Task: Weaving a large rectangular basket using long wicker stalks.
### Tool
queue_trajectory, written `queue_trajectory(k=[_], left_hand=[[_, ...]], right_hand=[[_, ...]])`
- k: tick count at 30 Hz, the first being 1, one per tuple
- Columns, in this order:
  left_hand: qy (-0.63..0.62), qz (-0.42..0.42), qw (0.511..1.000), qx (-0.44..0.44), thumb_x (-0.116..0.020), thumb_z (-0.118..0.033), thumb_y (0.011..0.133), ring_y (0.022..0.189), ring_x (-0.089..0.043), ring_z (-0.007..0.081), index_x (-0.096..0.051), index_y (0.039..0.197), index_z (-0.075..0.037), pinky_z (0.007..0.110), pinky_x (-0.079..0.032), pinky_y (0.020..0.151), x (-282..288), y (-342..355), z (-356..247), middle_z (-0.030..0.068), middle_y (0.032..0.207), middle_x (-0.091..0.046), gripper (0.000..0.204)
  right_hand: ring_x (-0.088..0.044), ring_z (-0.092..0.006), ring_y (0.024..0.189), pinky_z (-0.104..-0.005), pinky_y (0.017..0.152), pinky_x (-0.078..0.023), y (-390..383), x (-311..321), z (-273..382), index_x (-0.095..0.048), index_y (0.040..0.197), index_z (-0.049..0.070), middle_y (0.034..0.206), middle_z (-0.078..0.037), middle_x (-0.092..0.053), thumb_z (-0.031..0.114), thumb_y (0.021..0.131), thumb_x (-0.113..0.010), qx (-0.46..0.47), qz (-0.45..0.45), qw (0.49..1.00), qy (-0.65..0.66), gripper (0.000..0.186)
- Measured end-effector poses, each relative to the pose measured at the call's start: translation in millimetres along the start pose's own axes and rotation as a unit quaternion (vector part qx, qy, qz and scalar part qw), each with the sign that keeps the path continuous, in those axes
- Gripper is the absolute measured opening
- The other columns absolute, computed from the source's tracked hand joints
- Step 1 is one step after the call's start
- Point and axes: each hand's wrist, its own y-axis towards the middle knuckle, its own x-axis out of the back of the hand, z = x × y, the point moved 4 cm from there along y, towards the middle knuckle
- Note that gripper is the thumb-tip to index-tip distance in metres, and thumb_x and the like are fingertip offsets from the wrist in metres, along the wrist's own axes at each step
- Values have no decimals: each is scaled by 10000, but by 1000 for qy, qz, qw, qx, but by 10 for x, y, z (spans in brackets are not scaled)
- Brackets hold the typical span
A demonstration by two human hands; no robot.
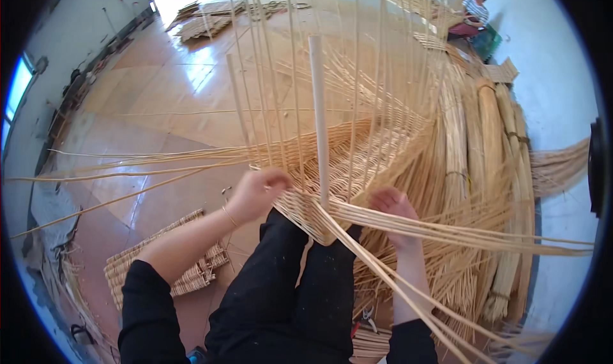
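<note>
Currently, head view: wicker basket (338,141) extends forward from between left hand (264,188), nearer, curled at its near-left edge, and right hand (394,214), loosely bent, any pinch by either indeterminable, long axis running away rightward; tan floor (166,102) around, cane bundles (488,118) along right wall (549,77).
</note>
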Motion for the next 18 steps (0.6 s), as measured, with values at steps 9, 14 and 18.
queue_trajectory(k=[9,14,18], left_hand=[[634,5,707,-315,-540,-550,816,1129,-510,234,-666,896,-33,393,-283,1092,841,990,450,47,1006,-637,538],[630,283,711,-133,-516,-690,733,880,-586,212,-707,711,-60,340,-376,962,736,1406,592,45,750,-655,659],[641,291,693,-158,-493,-720,724,818,-593,217,-701,672,-62,332,-397,886,741,1444,711,53,708,-649,692]], right_hand=[[-531,-76,594,-185,546,-418,751,-1003,-434,-531,879,44,673,5,-507,290,954,-534,-176,211,958,-82,257],[-503,-82,604,-204,562,-423,743,-943,-449,-503,864,42,689,6,-464,281,956,-530,-175,215,959,-62,257],[-486,-81,615,-210,571,-425,750,-884,-467,-487,874,44,717,3,-447,270,959,-523,-162,240,956,-51,244]])
